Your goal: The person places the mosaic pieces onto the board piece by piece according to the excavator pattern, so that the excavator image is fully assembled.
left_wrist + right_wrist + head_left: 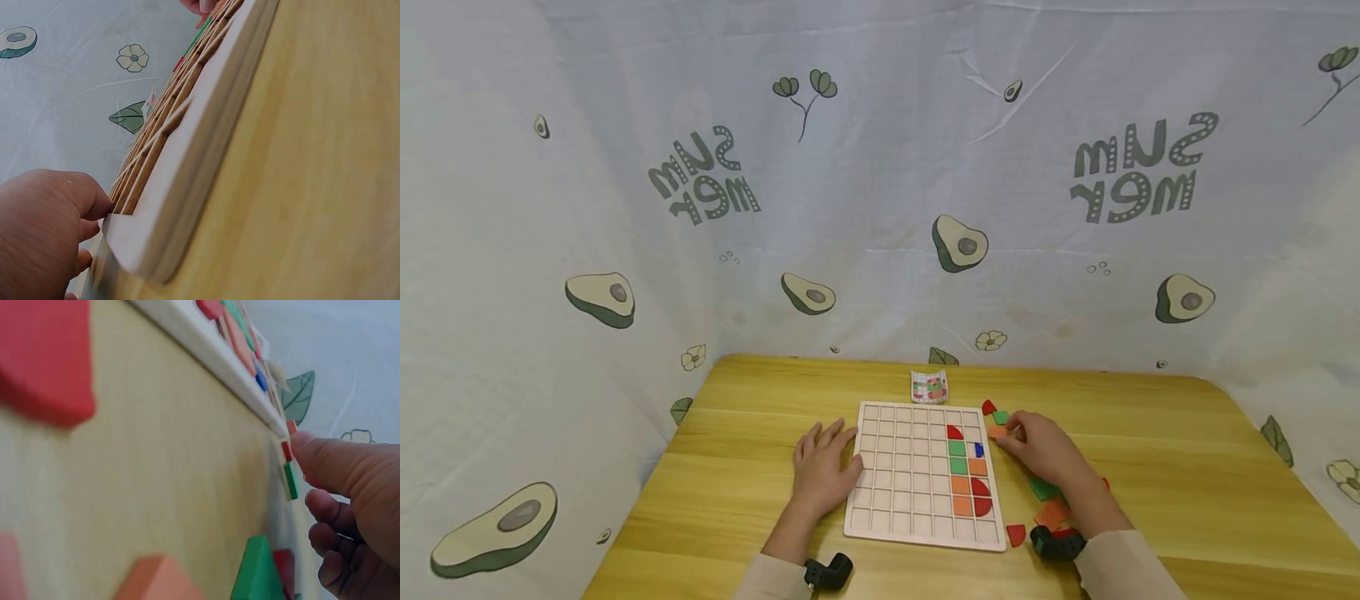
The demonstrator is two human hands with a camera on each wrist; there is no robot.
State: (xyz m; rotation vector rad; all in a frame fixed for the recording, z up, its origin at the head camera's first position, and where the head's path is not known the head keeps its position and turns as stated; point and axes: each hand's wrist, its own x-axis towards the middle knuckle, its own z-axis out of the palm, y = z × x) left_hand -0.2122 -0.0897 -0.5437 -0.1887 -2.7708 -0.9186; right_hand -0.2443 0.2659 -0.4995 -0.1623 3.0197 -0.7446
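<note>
A wooden grid board (901, 482) lies on the table with red, green, orange and blue tiles in its right-hand columns. My left hand (825, 472) rests at the board's left edge, fingers spread and the thumb touching the rim, as the left wrist view also shows. Just beyond the board's right edge, my right hand (1047, 447) pinches an orange tile (292, 427) between thumb and fingers. A green tile (1001, 417) and a red quarter-round tile (988, 407) lie close to those fingertips.
Loose green tiles (1043, 489) and orange tiles (1051, 514) lie under the right forearm, partly hidden by it. Another red tile (1016, 535) sits by the board's lower right corner. Behind the board is a small printed pattern card (929, 387). A patterned cloth hangs behind the table.
</note>
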